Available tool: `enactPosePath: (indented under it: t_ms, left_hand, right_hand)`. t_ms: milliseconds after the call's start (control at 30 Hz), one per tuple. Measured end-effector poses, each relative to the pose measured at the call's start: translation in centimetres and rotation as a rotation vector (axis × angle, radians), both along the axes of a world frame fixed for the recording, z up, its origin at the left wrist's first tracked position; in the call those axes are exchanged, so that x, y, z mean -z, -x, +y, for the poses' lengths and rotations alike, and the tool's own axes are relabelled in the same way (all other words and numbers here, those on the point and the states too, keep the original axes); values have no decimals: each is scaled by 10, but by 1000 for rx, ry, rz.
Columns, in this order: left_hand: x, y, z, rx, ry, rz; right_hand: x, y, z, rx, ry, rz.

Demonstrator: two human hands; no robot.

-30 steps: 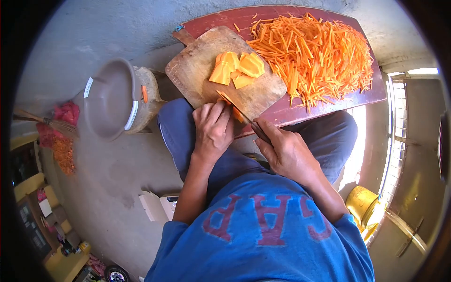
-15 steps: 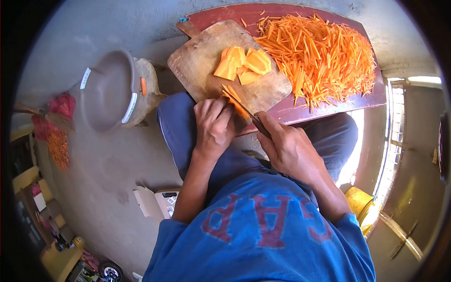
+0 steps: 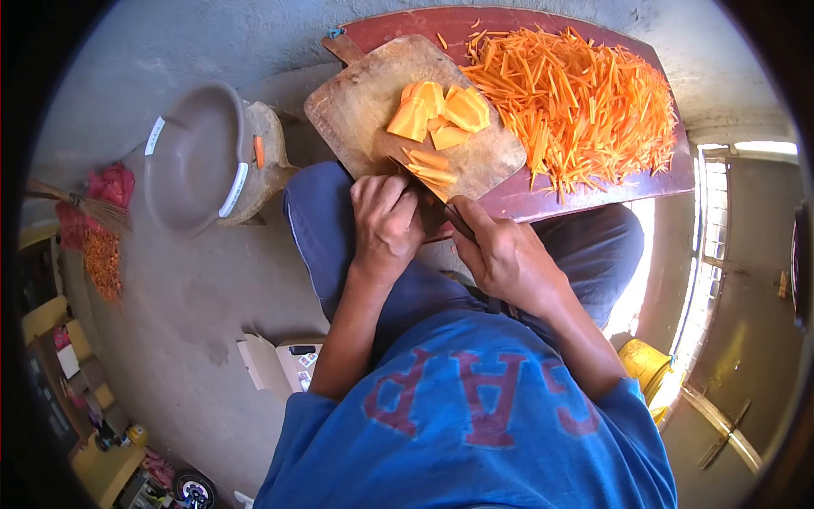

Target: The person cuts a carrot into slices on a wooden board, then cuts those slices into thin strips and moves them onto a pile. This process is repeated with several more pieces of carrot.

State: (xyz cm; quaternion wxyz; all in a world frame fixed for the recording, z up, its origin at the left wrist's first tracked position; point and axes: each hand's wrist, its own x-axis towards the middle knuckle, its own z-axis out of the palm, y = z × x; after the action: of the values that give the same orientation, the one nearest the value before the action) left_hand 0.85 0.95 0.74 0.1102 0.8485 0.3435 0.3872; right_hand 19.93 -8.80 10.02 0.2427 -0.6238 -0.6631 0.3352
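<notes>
My right hand (image 3: 513,259) is wrapped round the dark handle of a knife (image 3: 459,221). Its thin blade slants up and left over the near edge of a worn wooden cutting board (image 3: 356,102). Just left of the blade, my left hand (image 3: 386,225) has its fingers curled at the board's edge; whatever they press on is hidden. Beyond the blade lie a few freshly cut carrot strips (image 3: 431,167). Farther up the board sit several thick carrot slices (image 3: 424,110), some stacked.
A large heap of carrot strips (image 3: 577,110) covers the right side of the red table (image 3: 407,25) under the board. To the left, a grey basin (image 3: 199,161) leans by a stone block (image 3: 264,153) with a carrot piece. A yellow bucket (image 3: 643,363) stands at right, an open carton (image 3: 267,365) on the floor.
The knife and my right hand have moved slightly down and left. Orange strips that stood against the blade by my left fingers now lie flat on the board.
</notes>
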Motion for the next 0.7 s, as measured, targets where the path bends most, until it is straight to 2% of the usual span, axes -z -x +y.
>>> enactPosePath:
  t_ms: [267, 500, 700]
  left_hand:
    - [8, 0, -3, -12, 10, 21]
    - [10, 0, -2, -23, -14, 56]
    - [12, 0, -1, -3, -21, 57]
  right_hand:
    - [-22, -9, -4, 49, 36, 3]
    - [1, -7, -6, -2, -145, 37]
    - [2, -6, 3, -10, 62, -2]
